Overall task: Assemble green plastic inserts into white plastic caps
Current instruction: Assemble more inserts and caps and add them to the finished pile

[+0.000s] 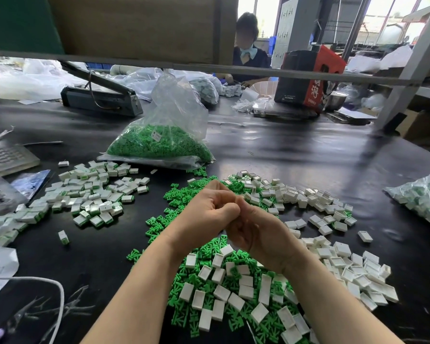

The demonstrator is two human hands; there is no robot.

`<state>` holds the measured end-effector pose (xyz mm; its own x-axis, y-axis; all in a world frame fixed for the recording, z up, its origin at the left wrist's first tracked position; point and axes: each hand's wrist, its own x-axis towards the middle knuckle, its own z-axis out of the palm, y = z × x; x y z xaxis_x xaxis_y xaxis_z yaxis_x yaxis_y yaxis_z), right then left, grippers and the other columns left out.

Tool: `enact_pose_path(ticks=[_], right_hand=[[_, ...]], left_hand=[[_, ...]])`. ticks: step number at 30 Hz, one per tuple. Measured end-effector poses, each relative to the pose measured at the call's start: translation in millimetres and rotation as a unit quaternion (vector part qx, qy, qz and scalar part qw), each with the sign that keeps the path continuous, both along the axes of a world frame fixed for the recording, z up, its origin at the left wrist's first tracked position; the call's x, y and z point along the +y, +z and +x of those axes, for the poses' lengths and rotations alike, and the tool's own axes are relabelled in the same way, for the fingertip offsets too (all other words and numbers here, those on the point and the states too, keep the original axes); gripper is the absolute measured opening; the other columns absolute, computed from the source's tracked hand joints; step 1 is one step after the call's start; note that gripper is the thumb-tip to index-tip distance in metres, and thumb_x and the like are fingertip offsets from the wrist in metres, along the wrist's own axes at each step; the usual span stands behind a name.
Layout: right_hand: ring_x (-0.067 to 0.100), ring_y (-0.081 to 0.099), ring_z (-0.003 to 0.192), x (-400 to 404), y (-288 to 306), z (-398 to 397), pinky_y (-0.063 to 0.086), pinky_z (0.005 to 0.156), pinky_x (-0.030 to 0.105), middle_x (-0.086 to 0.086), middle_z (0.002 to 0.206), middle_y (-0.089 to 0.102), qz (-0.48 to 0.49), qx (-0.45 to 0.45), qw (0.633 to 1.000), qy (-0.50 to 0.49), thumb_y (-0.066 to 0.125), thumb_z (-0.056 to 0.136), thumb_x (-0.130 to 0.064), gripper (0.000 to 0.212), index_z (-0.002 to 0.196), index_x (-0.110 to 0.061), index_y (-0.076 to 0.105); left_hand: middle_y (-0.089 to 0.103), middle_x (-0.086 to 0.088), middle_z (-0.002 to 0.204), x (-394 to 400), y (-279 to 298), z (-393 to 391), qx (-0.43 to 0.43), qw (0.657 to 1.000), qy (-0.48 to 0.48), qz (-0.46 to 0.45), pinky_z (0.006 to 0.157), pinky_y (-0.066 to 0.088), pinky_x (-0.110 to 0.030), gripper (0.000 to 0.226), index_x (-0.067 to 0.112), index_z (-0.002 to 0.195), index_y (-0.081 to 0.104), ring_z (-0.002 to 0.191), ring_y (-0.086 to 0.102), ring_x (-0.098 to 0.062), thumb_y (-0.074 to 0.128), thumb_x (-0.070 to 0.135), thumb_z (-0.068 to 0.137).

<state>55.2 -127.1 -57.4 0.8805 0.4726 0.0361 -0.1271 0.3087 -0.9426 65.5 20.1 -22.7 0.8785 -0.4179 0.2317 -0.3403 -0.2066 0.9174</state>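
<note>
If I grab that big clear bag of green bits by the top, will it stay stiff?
Probably not. The clear bag looks thin and crinkled, so it would likely sag. The green bits fill its bottom, so it may feel bottom-heavy.

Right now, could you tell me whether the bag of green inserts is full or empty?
Partly full: the bag bulges with inserts low down, while its clear upper part stands slack and empty.

Under the left hand (206, 214) and right hand (253, 232) the surface (296, 150) looks like glossy black sheet. Beside them lie matt green plastic inserts (184, 197) and smooth white plastic caps (233, 301). Beyond them stands a crinkled clear plastic bag (174, 105).
</note>
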Motion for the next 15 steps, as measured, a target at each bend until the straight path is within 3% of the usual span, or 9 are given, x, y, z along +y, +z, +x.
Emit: enact_pose_path(ticks=[7,12,15], right_hand=[[0.008,0.036,0.047,4.0,-2.7,0.9,0.023,0.045,0.025,-0.004,0.058,0.048,-0.012,-0.028,0.999,-0.032,0.056,0.087,-0.046,0.052,0.108,0.001,0.057],[0.007,0.039,0.047,4.4,2.7,-0.1,0.025,0.046,0.023,-0.006,0.060,0.053,-0.001,-0.020,1.000,-0.008,0.051,0.086,-0.055,0.060,0.114,-0.002,0.052],[0.008,0.042,0.049,0.5,5.9,-1.5,0.021,0.052,0.028,-0.003,0.064,0.056,0.021,0.009,1.000,0.016,0.044,0.089,-0.055,0.054,0.109,-0.005,0.048]], left_hand=[[0.045,0.001,0.091,1.3,2.2,-1.3,-0.006,1.000,-0.010,0.013,0.070,0.043,-0.011,0.023,0.030,0.059,0.066,0.078,0.049,-0.001,0.051,0.025,0.076],[0.047,-0.007,0.090,2.1,6.6,-3.1,-0.007,1.000,0.007,-0.009,0.070,0.044,-0.018,0.020,0.027,0.060,0.066,0.077,0.050,-0.005,0.051,0.025,0.074],[0.049,-0.018,0.096,1.6,6.8,-3.8,0.008,1.000,-0.003,-0.009,0.079,0.045,-0.028,0.021,0.023,0.070,0.073,0.081,0.052,-0.012,0.053,0.022,0.074]])
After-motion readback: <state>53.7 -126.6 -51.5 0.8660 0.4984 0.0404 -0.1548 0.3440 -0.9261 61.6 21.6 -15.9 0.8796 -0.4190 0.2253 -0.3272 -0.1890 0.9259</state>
